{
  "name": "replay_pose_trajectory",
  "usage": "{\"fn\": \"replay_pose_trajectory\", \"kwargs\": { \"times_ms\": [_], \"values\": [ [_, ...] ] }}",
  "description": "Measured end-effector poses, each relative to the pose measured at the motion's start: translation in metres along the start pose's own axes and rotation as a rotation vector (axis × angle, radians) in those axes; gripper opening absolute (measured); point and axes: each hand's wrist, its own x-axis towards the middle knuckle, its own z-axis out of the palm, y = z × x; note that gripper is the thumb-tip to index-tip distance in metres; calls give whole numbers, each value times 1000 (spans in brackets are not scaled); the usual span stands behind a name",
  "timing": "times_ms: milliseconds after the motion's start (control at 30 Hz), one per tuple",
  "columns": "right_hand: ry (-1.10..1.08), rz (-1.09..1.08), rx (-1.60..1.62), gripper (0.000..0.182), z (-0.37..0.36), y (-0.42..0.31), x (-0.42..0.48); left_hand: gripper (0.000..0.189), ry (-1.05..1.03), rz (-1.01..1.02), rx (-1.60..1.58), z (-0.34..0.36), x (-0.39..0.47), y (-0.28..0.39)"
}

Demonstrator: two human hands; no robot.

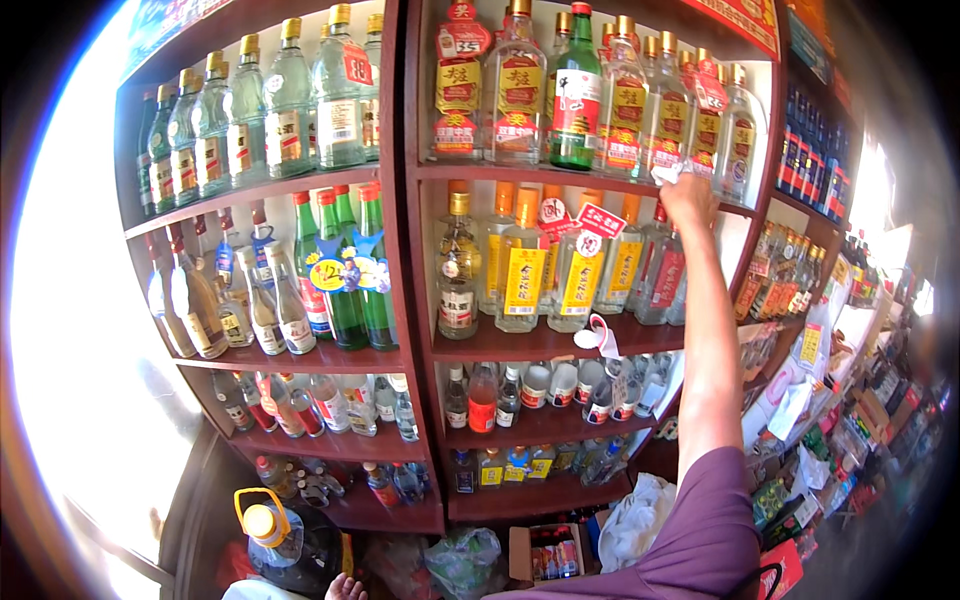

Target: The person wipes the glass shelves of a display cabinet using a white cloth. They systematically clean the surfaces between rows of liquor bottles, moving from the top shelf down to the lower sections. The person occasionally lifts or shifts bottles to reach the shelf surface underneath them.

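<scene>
My right hand (688,201) reaches up to the edge of the second shelf from the top, its fingers closed on a crumpled white cloth or tissue (670,172). The cloth touches the shelf edge below clear glass liquor bottles (666,112) with gold caps. A green glass bottle (576,97) with a red cap stands to their left. Below my hand, more bottles with red labels (666,277) are partly hidden by my forearm. At the bottom edge, only the fingertips of my left hand (346,587) show, near a large dark jug (296,551) with a yellow handle; its palm is hidden.
Dark red wooden shelves (517,343) hold rows of bottles. A white hook-shaped tag (598,337) sticks out from one shelf edge. An open cardboard box (521,559), a plastic bag (463,559) and white fabric (636,521) lie below. Bright light comes in at the left.
</scene>
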Motion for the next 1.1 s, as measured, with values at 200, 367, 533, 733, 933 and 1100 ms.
{"fn": "replay_pose_trajectory", "kwargs": {
  "times_ms": [200, 367, 533, 733, 933, 1100],
  "values": [
    [-239, -216, 98, 36, 1, -104, -54, 14, -291, 41, 2, 33, 32, 8],
    [110, -385, -35, 30, 21, -160, -88, 29, -296, 39, 13, 67, 61, 0],
    [266, -564, 210, 32, 26, -225, -122, 25, -312, 54, 56, 98, 47, 2],
    [60, -722, 470, 27, 23, -264, -117, 13, -347, -8, -43, 104, 51, 13],
    [-117, -808, 469, 19, 20, -209, -91, 21, -366, -31, -3, 98, 73, 7],
    [105, -713, 352, 27, 26, -124, -71, 32, -271, 38, 143, 139, 50, 12]
  ]
}}
